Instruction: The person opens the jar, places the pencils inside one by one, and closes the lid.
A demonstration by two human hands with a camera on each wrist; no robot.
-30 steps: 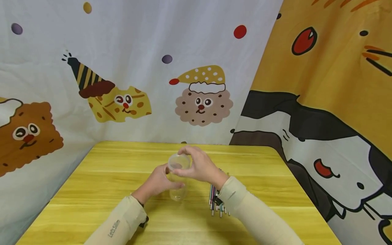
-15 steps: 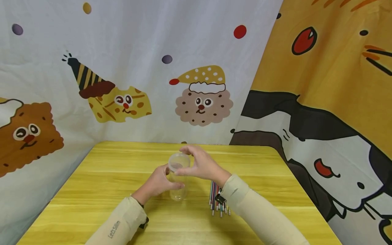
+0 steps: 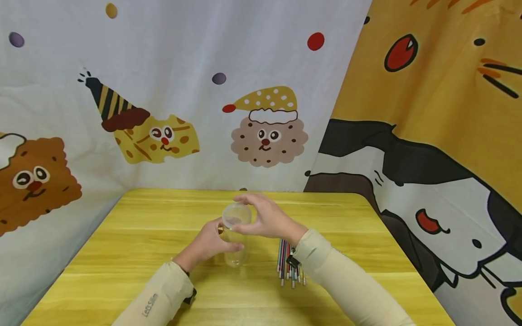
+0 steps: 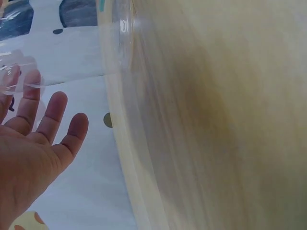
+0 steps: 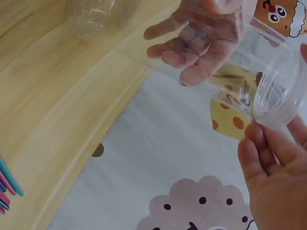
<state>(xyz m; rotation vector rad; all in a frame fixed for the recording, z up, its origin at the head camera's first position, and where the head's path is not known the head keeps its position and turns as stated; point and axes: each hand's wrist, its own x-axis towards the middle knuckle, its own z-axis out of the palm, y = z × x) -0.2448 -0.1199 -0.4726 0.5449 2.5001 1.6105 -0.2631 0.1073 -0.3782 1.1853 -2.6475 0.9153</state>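
A tall transparent plastic jar (image 3: 235,258) stands upright on the table in the head view. My left hand (image 3: 210,240) holds its body, thumb in front and fingers at the far left side. In the left wrist view, the fingers of my left hand (image 4: 41,124) are spread and fairly straight beside the clear wall. My right hand (image 3: 269,219) grips the jar's clear round lid (image 3: 236,213) at the top, thumb near and fingers over the far edge. The right wrist view has the right hand (image 5: 278,172) at the ridged lid (image 5: 278,93).
Several thin coloured pencils (image 3: 283,262) lie in a bunch to the right of the jar, partly hidden under my right wrist. The wooden table (image 3: 163,253) ends at a cartoon-printed curtain (image 3: 183,59) behind it.
My right wrist has turned and shifted slightly rightward while the hand stays at the lid. The left hand keeps its hold and the jar stays in place. The head view has shifted slightly.
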